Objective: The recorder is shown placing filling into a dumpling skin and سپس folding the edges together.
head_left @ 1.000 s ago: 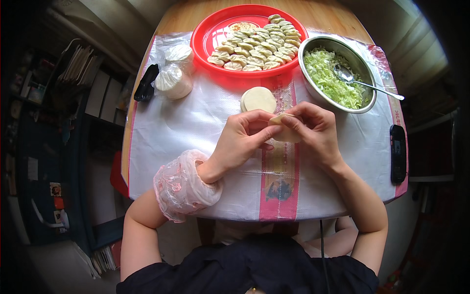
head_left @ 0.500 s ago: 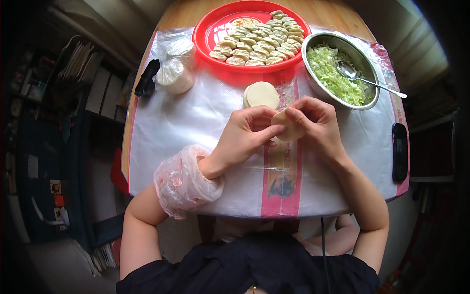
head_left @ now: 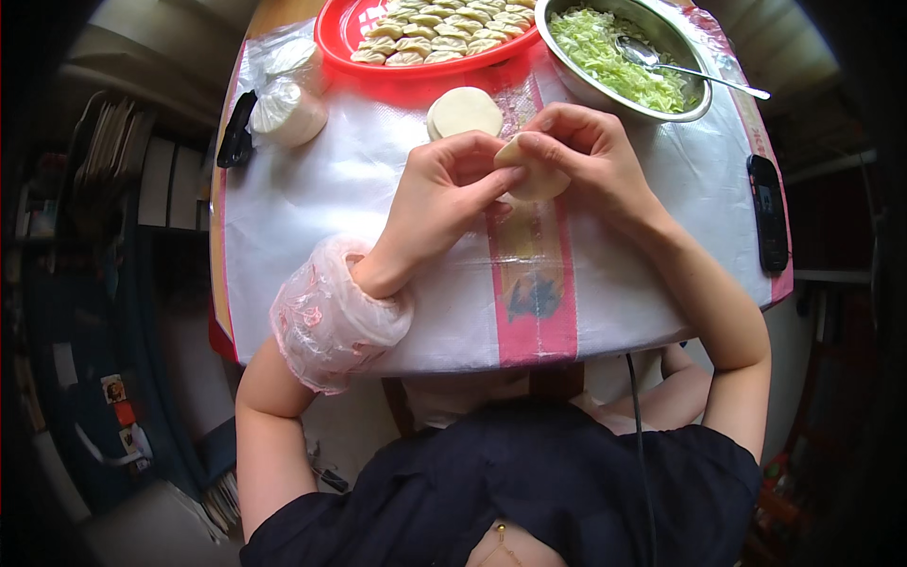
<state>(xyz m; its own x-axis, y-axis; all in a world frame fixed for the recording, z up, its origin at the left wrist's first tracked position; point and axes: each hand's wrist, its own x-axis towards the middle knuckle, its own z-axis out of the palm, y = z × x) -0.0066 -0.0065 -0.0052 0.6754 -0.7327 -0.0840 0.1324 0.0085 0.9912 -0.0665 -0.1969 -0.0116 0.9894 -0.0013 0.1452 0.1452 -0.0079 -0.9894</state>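
Observation:
Between my hands, above the middle of the table, hangs a round, pale dumpling wrapper. My left hand pinches its left edge between thumb and fingers. The upper edge is pinched by my right hand. Just beyond my fingers lies a small stack of dumpling wrappers. A steel bowl of shredded green vegetable stands at the far right, with a spoon resting in it. Several rows of folded dumplings cover a red tray at the far side.
Plastic-wrapped stacks of white rounds stand at the far left beside a black object. A dark phone-like device lies at the right edge. White sheeting covers the table. A cable hangs down near my body.
The view has tilted toward my body, so the tray and bowl sit higher in the picture. Both hands keep hold of the wrapper with almost the same pinch.

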